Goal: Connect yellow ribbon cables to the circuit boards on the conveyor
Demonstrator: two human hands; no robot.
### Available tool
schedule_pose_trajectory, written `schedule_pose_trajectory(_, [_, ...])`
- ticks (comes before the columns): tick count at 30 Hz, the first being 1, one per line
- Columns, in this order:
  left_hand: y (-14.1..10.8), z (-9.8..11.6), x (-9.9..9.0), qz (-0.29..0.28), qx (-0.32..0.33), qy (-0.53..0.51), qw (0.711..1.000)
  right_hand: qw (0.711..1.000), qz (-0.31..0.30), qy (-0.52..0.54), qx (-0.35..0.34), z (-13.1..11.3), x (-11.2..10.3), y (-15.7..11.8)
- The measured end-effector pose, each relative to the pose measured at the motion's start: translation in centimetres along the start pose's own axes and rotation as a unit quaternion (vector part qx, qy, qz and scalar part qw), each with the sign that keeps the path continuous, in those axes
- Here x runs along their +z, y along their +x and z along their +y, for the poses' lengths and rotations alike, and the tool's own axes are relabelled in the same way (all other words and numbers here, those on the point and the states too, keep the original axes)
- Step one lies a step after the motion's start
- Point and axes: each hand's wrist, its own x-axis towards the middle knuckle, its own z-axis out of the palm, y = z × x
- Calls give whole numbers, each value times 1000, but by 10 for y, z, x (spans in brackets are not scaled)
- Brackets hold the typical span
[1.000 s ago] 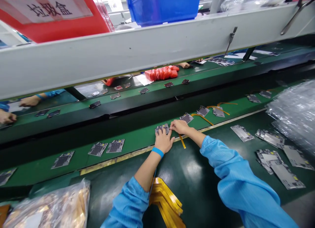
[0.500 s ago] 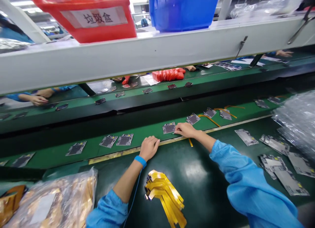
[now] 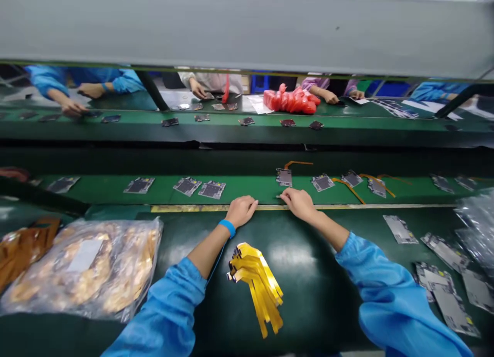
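Observation:
My left hand (image 3: 241,211), a blue band at its wrist, rests at the yellow-edged strip along the green belt (image 3: 247,193); its fingers are together and nothing shows in them. My right hand (image 3: 299,203) is pinched at the belt's near edge, with a small light tip of something at its fingertips. Just beyond it lies a circuit board (image 3: 284,177) with an orange flex strip (image 3: 300,162). Another board (image 3: 212,189) lies on the belt left of my left hand. A fanned pile of yellow flex cables (image 3: 257,282) sits on the dark mat between my forearms.
Bags of copper-coloured parts (image 3: 87,267) lie at the left. Loose boards (image 3: 451,300) and clear plastic packs (image 3: 478,228) are at the right. Across a second belt (image 3: 216,130), co-workers' hands work near a red bundle (image 3: 291,100). A grey shelf (image 3: 231,28) spans the top.
The view has tilted down and levelled. The board by my right hand now lies beyond it with its orange strip pointing away, and my right hand has drawn back to the belt's edge.

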Motion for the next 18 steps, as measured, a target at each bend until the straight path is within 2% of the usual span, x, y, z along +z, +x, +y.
schedule_pose_trajectory(3, [0, 1, 0, -1, -10, -2, 1000, 992, -68, 83, -66, -30, 14, -16])
schedule_pose_trajectory(6, [0, 2, 0, -4, -18, 2, 1000, 976, -126, 121, -134, -59, 26, -34])
schedule_pose_trajectory(10, [0, 2, 0, -3, -17, -3, 1000, 965, -167, 124, -162, -91, 37, -51])
schedule_pose_trajectory(14, [0, 1, 0, 3, -19, -18, 1000, 962, -198, 101, -161, -107, 40, -53])
schedule_pose_trajectory(18, [-1, 2, 0, 6, -18, -30, 999, 959, -212, 111, -151, -106, 39, -49])
